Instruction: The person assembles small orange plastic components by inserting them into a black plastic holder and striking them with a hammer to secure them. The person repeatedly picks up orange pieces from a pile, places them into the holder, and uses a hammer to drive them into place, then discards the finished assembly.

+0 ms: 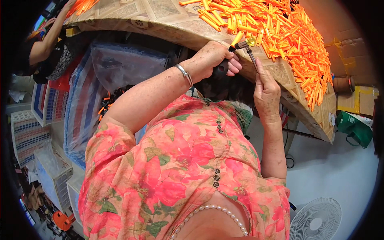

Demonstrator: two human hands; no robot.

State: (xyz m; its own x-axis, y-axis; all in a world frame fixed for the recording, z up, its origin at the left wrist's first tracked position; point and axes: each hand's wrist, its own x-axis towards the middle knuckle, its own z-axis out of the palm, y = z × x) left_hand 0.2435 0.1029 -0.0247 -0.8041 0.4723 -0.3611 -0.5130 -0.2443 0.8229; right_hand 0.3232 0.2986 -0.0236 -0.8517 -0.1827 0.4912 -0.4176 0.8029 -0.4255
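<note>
My left hand (212, 60), a metal bangle (184, 73) on its wrist, is closed around a black tool-like piece (221, 69) at the table's front edge. By its fingertips are a short dark metal cylinder (241, 45) and a small yellowish shiny part (251, 41); how these join is too small to tell. My right hand (267, 90) pinches a thin dark metal rod (252, 57), its upper end against or close to the cylinder. Just beyond lies an orange plastic handle (237, 38) with a hole in its end, near a large heap of similar handles (276, 28).
The patterned table (160, 14) curves across the top. Another person's arm (50, 38) reaches in at far left. White crates (24, 132) and a striped, plastic-lined bin (78, 116) stand at left. A white fan (316, 222), green bag (354, 129) and cardboard (352, 52) are at right.
</note>
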